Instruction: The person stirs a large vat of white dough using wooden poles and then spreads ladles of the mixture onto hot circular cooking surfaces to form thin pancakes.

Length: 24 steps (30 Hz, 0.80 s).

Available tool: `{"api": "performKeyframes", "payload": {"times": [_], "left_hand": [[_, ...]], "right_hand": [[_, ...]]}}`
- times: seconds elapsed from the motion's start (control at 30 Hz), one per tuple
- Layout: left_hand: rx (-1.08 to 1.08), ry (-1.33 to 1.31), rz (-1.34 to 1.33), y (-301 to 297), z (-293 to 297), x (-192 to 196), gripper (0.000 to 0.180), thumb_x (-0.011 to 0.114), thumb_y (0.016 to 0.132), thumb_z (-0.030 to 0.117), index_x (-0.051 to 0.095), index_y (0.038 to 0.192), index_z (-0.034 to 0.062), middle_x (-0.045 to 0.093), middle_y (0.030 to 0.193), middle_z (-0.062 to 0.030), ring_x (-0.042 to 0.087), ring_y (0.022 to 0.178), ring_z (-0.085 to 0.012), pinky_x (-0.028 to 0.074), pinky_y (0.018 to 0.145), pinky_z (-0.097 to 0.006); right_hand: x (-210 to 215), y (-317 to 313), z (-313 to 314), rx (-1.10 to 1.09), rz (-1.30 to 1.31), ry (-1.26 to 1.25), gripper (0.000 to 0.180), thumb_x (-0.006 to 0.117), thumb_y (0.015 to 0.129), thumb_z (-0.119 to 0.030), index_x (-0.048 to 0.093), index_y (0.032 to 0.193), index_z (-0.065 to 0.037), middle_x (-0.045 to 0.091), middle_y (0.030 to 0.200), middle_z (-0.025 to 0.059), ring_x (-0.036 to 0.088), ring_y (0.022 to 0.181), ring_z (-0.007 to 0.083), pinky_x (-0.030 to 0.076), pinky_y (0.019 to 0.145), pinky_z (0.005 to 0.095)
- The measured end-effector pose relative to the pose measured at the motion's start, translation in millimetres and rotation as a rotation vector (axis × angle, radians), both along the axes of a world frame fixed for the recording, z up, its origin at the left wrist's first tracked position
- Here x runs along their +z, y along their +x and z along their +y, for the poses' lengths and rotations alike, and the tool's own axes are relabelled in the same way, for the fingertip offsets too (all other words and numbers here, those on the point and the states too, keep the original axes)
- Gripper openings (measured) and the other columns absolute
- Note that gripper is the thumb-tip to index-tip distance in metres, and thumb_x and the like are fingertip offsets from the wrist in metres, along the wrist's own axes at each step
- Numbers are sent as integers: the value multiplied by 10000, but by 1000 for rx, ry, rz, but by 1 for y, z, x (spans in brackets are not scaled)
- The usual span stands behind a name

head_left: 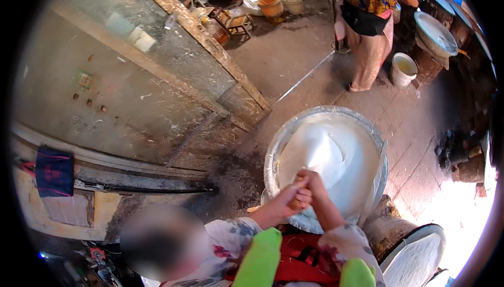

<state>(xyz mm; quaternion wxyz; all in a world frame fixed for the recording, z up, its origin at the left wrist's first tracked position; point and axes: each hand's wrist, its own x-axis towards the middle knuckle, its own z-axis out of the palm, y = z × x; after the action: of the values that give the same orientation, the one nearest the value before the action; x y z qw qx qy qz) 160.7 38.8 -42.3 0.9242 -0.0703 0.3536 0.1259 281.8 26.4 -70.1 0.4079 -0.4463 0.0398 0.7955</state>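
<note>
A wide round metal tub [274, 129] stands in front of me with thick white liquid [357, 161] swirling in it. My left hand [292, 199] and my right hand [313, 183] are closed together over its near rim, wrapped round a brownish handle [297, 204]. Only the end of that handle shows between my fingers. Its far part meets the bright white liquid, so I cannot make out what kind of tool it is. My forearms, in pale floral sleeves, reach in from below.
A person [370, 30] stands beyond the tub at the far right, beside a white bucket [404, 70] and a basin [434, 32] on a stand. A round white tray [415, 261] leans at lower right. Leftward runs a wooden-framed partition [131, 66]. An orange bucket [271, 8] stands far back.
</note>
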Motion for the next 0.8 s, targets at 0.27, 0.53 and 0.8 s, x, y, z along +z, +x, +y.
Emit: {"api": "performKeyframes", "payload": {"times": [0.27, 0.53, 0.8], "left_hand": [[-206, -150, -33, -50, -86, -80, 362, 515, 930, 442, 403, 718, 171, 331, 528, 85, 316, 398, -37, 279, 378, -203], [58, -112, 2, -14, 4, 23, 247, 554, 937, 276, 432, 744, 181, 390, 578, 94, 369, 448, -26, 308, 429, -187], [-125, -57, -69, -23, -105, -61, 315, 520, 948, 357, 414, 715, 175, 364, 548, 90, 320, 403, -35, 266, 391, -200]], "right_hand": [[-127, -70, -116, -356, -466, -57, 177, 508, 838, -149, 545, 710, -32, 542, 641, 80, 512, 530, 167, 423, 471, 303], [-13, -25, 5, -46, 147, 15, 175, 508, 839, -201, 493, 695, -104, 461, 579, 14, 412, 389, 123, 402, 339, 241], [-82, -38, -119, -221, -513, 11, 179, 505, 825, -158, 521, 685, -47, 492, 586, 47, 485, 499, 167, 410, 455, 320]]}}
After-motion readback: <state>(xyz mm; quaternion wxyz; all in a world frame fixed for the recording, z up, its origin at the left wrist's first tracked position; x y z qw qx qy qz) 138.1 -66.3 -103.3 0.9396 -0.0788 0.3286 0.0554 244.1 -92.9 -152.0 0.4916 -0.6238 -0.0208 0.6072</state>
